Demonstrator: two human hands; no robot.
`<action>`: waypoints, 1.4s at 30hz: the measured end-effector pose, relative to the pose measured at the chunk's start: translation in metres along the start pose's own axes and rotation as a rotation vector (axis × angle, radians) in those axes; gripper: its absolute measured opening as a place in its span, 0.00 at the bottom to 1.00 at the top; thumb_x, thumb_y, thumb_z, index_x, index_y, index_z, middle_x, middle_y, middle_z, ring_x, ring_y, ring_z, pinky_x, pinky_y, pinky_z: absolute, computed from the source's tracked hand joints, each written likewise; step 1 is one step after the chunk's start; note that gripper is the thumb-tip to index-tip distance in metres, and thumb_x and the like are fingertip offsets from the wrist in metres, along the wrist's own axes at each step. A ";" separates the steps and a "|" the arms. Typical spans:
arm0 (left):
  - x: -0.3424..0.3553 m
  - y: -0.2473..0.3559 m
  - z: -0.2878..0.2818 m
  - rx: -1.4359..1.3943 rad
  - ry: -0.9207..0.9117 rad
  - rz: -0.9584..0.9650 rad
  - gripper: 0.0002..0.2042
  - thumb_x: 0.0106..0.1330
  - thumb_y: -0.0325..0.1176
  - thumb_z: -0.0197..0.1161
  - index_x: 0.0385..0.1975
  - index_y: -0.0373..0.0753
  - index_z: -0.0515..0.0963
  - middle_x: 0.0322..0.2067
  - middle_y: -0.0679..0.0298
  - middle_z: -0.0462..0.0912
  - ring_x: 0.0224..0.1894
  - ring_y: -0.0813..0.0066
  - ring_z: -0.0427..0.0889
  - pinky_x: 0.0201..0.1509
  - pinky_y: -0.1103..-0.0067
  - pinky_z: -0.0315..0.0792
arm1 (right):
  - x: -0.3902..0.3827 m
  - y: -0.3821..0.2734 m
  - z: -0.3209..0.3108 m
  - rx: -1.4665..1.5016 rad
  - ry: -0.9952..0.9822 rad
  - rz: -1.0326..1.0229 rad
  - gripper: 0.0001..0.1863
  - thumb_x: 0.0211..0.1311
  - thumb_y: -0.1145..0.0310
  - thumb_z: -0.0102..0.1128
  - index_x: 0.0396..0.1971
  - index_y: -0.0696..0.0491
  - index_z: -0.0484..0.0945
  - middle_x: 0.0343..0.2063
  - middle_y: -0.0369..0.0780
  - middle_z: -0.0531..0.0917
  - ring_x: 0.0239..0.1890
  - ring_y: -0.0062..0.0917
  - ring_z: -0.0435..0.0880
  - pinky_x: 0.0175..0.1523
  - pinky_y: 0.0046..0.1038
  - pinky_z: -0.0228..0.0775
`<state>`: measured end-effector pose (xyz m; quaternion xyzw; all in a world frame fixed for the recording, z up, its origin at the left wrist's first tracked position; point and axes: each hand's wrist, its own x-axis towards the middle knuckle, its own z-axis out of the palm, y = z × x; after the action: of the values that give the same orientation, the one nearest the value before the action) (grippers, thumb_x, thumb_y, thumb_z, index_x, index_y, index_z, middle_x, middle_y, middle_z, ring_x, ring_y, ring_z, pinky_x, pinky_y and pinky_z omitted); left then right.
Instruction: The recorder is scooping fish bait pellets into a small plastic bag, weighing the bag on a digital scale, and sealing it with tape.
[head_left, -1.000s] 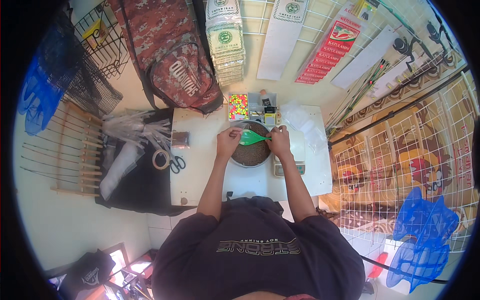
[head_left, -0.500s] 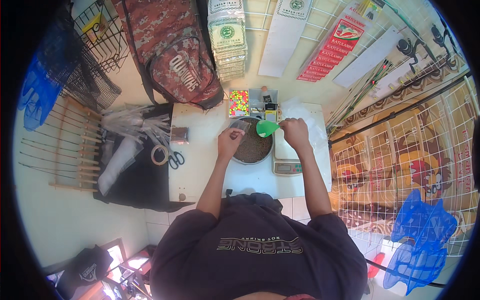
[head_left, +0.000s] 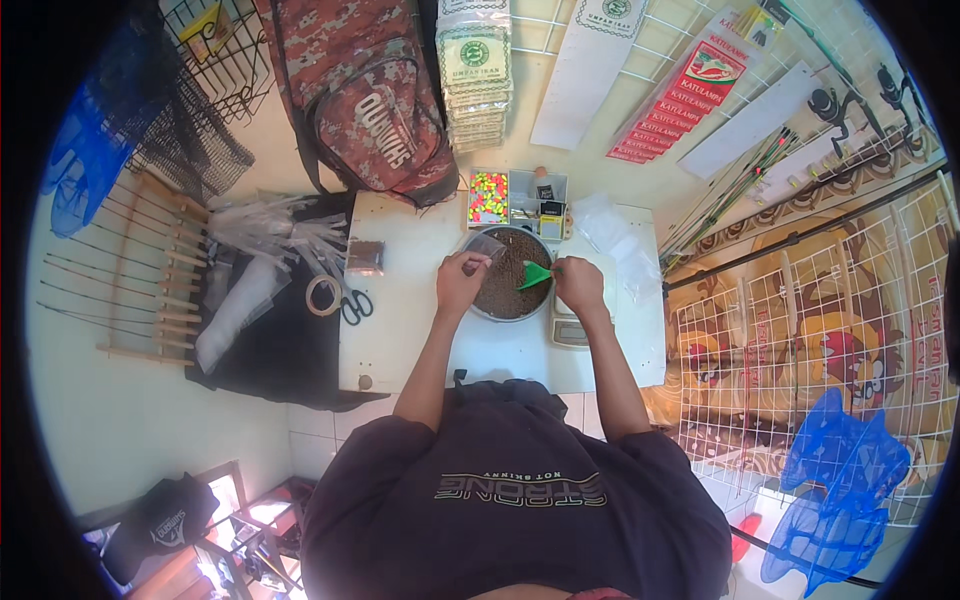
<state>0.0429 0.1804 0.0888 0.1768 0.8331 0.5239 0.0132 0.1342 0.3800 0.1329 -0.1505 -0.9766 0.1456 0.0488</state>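
On white surface (head_left: 420,330), head view, centre: round bowl (head_left: 508,288) filled with brown granules. Left hand (head_left: 462,282) closed on small clear bag (head_left: 484,245), held at bowl's upper left rim. Right hand (head_left: 579,283) closed on green scoop (head_left: 535,275), tip pointing toward bag, over granules. Bag looks slack, contents too small to judge; filling judged barely begun, bowl largely full. Beside bowl, right: grey scale (head_left: 570,328), partly under right wrist. Behind bowl: compartment box (head_left: 515,195) with bright beads. Left part of surface: filled brown packet (head_left: 364,256), tape roll (head_left: 323,296), scissors (head_left: 352,302). Farther left: black cloth (head_left: 270,350) bearing clear plastic sleeves. Right edge: loose plastic bags (head_left: 615,235). Against wall: camouflage backpack (head_left: 365,95), hanging packets.
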 end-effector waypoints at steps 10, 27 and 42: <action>-0.001 -0.002 -0.005 0.004 0.041 0.031 0.06 0.53 0.30 0.66 0.29 0.37 0.80 0.28 0.60 0.80 0.31 0.73 0.79 0.40 0.77 0.71 | -0.004 0.000 -0.015 -0.114 0.324 -0.265 0.07 0.46 0.74 0.56 0.25 0.51 0.82 0.26 0.34 0.81 0.34 0.27 0.75 0.41 0.29 0.62; -0.003 -0.012 -0.007 -0.074 0.093 -0.011 0.05 0.53 0.31 0.65 0.28 0.38 0.81 0.26 0.62 0.80 0.30 0.73 0.78 0.38 0.76 0.71 | -0.014 -0.008 -0.007 0.199 0.058 -0.310 0.05 0.40 0.69 0.62 0.21 0.49 0.82 0.25 0.32 0.81 0.34 0.26 0.74 0.40 0.30 0.62; -0.009 -0.004 0.008 -0.119 0.060 -0.184 0.05 0.55 0.29 0.63 0.29 0.36 0.82 0.24 0.64 0.82 0.26 0.81 0.79 0.34 0.83 0.73 | 0.005 -0.002 -0.019 -0.193 0.182 -0.041 0.05 0.41 0.69 0.61 0.22 0.47 0.83 0.23 0.34 0.82 0.32 0.29 0.75 0.38 0.32 0.60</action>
<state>0.0520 0.1824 0.0802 0.0827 0.8132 0.5741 0.0470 0.1320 0.3849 0.1520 -0.1470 -0.9805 0.0357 0.1257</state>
